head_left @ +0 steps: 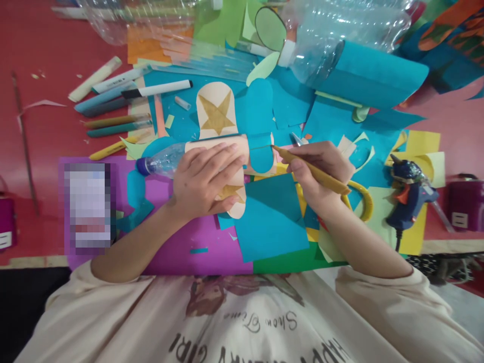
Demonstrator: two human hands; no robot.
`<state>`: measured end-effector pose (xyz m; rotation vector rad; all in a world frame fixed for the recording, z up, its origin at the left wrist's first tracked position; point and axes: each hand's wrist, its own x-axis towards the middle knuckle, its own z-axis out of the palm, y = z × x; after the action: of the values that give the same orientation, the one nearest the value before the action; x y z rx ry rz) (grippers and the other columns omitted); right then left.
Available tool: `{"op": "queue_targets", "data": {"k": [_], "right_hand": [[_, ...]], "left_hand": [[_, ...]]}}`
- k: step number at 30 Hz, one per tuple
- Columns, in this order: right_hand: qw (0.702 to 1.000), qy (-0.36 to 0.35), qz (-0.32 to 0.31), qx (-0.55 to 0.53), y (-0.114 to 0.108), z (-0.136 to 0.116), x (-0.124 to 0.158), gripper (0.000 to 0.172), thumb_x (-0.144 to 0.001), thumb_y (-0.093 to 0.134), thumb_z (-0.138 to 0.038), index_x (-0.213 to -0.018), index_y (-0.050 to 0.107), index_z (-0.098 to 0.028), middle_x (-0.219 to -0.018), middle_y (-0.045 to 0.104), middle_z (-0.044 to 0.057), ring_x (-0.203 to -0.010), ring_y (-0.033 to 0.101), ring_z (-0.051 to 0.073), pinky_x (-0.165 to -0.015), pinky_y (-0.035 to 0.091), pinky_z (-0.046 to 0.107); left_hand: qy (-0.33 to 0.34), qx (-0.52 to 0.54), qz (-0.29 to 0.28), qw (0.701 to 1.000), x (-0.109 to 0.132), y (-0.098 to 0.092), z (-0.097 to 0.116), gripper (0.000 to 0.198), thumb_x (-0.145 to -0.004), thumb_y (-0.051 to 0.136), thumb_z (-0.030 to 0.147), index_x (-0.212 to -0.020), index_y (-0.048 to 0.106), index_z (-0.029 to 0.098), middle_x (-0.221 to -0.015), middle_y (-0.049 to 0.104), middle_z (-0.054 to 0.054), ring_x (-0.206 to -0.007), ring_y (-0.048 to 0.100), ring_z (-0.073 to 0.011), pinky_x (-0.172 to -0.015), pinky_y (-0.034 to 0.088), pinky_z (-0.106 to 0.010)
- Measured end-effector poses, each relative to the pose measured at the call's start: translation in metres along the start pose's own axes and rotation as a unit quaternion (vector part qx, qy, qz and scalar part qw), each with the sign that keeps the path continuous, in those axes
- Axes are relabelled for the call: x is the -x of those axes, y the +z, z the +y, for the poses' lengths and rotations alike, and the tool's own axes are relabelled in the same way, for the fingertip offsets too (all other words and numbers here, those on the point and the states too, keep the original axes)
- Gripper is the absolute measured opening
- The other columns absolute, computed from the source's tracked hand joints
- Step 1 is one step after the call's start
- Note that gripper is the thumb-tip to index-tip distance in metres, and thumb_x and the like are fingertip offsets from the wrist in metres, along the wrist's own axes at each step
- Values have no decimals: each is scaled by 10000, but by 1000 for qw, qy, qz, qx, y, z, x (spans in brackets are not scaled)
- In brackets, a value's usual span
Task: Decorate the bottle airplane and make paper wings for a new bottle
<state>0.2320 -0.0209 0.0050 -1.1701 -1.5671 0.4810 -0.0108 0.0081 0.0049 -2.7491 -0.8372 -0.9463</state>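
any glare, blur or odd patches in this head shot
Head view: white glints on the large clear bottle, top right; a pixelated patch at left hides detail; the red table looks paler toward the right; the marker in the right hand reads clearly.

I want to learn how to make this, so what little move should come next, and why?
Perhaps the right hand should slide the marker gently along the blue tab: the marker's tip is at the tab's edge, and the left hand lies over the wrapped bottle, which seems to steady it.
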Motion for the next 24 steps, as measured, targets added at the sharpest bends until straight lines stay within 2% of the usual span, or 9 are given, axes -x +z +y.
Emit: {"op": "queue_targets", "data": {"k": [6, 12, 19, 24], "right_hand": [[1000, -28, -7, -6, 0, -1, 0, 111, -874, 658, -250, -972, 707, -239, -841, 772, 0, -630, 702, 122, -559, 557, 233], [998, -56, -17, 5, 0, 0, 1, 103, -868, 653, -246, -951, 714, -247, -788, 757, -11, -541, 653, 106, -463, 496, 219], [998, -44, -51, 10, -1, -6, 3, 49, -846, 668, -240, -890, 689, -235, -775, 750, -6, -653, 708, 147, -555, 549, 246], [995, -77, -63, 7, 1, -10, 0, 76, -835, 652, -198, -894, 688, -230, -756, 742, -18, -566, 665, 117, -511, 532, 221]], "left_hand": [[-14, 19, -5, 1000, -1, -1, 2, 618, -983, 246, 586, -1421, 478, 216, -1268, 685, -111, -1183, 634, -261, -987, 410, -378], [1, -7, -2, 1000, -3, -2, 1, 617, -987, 225, 569, -1388, 509, 196, -1230, 704, -111, -1162, 641, -244, -959, 429, -370], [-1, 4, -9, 1000, -1, -1, 0, 620, -984, 235, 575, -1439, 450, 211, -1282, 678, -114, -1205, 618, -253, -976, 424, -384], [-2, -6, -6, 1000, -2, -2, 2, 613, -988, 234, 567, -1368, 519, 178, -1238, 699, -124, -1179, 633, -250, -979, 415, -372]]}}
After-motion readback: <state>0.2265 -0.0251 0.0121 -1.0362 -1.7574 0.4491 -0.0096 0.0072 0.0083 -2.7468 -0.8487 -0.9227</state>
